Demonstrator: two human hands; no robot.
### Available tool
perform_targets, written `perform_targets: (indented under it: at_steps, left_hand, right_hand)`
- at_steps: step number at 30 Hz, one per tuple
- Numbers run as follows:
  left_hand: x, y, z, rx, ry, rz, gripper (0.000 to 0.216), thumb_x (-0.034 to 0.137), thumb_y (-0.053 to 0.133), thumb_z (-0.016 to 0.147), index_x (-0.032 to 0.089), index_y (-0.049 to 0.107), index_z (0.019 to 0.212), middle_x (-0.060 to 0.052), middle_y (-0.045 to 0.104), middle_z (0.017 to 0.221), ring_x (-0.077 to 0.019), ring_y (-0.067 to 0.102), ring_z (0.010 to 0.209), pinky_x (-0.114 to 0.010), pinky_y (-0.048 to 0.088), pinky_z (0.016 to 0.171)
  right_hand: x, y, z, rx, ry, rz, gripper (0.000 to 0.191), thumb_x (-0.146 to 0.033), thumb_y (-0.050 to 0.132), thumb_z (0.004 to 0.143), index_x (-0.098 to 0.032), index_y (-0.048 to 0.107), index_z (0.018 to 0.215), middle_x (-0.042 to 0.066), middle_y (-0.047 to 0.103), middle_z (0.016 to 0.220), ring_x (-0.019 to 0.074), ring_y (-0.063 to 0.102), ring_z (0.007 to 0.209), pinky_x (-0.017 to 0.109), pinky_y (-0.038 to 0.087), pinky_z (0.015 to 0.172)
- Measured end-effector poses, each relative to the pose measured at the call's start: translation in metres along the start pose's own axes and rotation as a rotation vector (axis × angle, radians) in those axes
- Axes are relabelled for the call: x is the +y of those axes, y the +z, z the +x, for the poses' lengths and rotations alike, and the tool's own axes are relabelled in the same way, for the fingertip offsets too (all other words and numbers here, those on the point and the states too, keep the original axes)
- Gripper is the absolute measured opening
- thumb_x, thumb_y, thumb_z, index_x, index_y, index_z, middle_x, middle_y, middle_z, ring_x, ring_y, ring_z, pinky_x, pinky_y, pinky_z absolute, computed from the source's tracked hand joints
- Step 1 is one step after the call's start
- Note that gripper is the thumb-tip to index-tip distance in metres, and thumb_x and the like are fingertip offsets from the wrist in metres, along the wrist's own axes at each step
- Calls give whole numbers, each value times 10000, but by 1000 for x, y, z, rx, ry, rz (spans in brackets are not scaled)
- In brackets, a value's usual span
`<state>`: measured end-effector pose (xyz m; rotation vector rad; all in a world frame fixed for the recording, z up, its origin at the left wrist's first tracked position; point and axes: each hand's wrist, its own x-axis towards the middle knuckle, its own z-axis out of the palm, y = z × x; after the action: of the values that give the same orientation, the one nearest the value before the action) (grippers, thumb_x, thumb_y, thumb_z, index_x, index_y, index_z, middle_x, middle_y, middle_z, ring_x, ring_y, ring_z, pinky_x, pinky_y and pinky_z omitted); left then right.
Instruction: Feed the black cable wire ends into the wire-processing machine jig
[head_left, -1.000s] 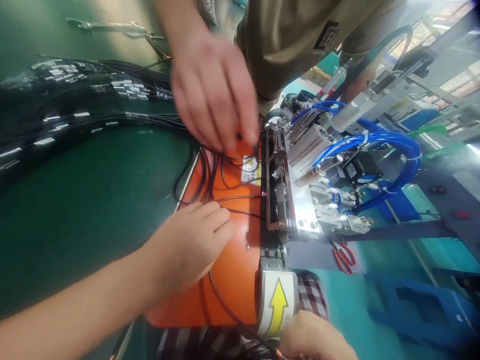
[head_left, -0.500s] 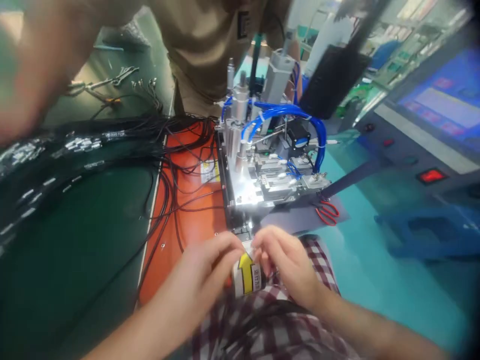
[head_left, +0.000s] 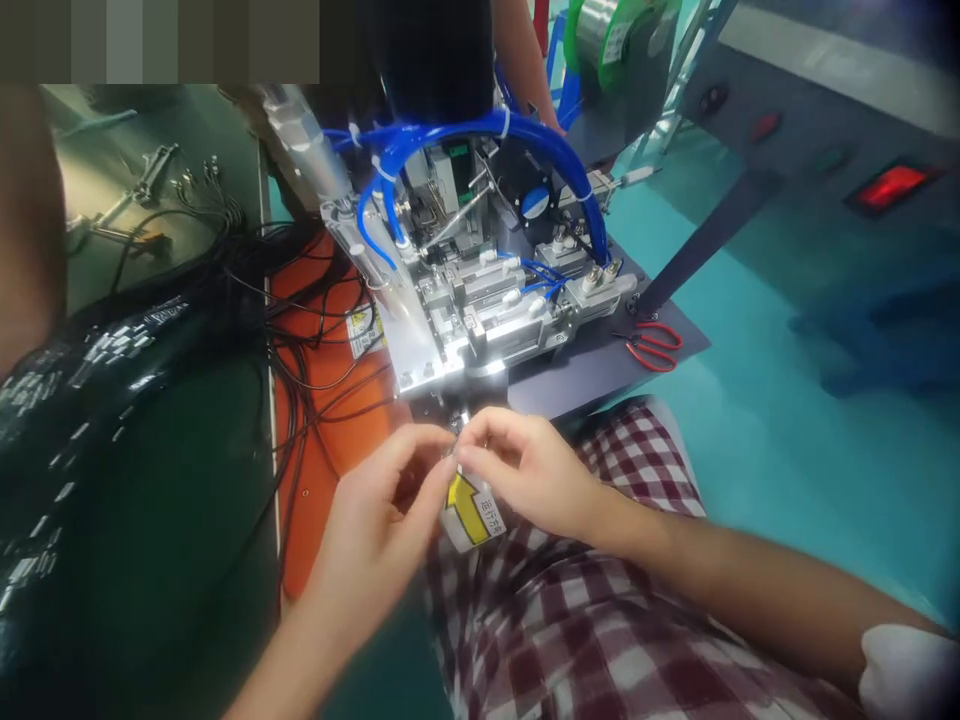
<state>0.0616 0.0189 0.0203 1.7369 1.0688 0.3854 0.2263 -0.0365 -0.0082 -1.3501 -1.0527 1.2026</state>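
My left hand [head_left: 379, 510] and my right hand [head_left: 536, 475] meet at the fingertips, thumb and index finger of each pinched together. Whatever lies between them is too small to make out. Just below the fingertips is a white label [head_left: 491, 515] with a yellow arrow [head_left: 469, 512], partly covered by my fingers. Directly beyond the hands stands a metal bench machine [head_left: 517, 335] with small air cylinders and a bundle of blue air tubes [head_left: 465, 130].
Black cables [head_left: 315, 395] with silvery ends run over the orange base [head_left: 296, 555] and dark green tabletop [head_left: 180, 510] at left. Red-handled scissors or snips [head_left: 654, 347] lie right of the machine. A solder-like wire reel [head_left: 600, 45] and another person's arm [head_left: 525, 60] are behind.
My view has tilted and come closer to the machine. Both hands stay together over the arrow label, fingertips now drawn into a tighter pinch.
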Motion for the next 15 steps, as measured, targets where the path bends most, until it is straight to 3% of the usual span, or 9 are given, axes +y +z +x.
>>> perform_targets:
  at_steps: [4,8,15]
  left_hand:
    - [-1,7,1,92,-125,-254,231,454,664,847,232,605,872,42,558,599,-110,486,493,-199,414,433]
    - [-10,11,2,74,-246,-449,256,471,641,863,234,549,832,78,446,481,-89,396,429,-185,376,421]
    - [-18,8,-1,84,-310,-543,273,469,645,868,225,532,823,68,483,478,-88,432,459,-195,437,482]
  right_hand:
    - [4,2,-1,-1,28,-37,166,-313,598,902,-174,598,811,-43,556,642,75,446,525,205,368,501]
    - [7,8,-3,42,23,-78,165,-300,596,907,-180,597,795,-25,599,702,100,526,620,228,436,607]
    - [6,7,-6,89,-47,-251,145,-290,561,935,-190,614,844,-15,614,723,116,548,649,245,439,630]
